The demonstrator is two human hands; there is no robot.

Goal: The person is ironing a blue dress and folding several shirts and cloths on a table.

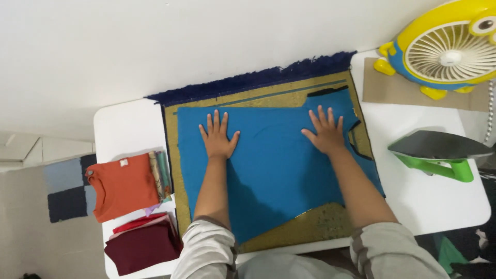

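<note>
Hands flat, fingers spread, holding nothing | left hand [218,138] and right hand [325,133] press blue garment [274,165], apparently to smooth it | gold mat [320,225] underneath as padding | green iron [439,153] parked right of right hand | folded orange shirt [123,187] left of left hand

White table [439,206] against plain white wall [155,41], pale tiled floor [31,150], blue patchwork mat [64,194]
</note>
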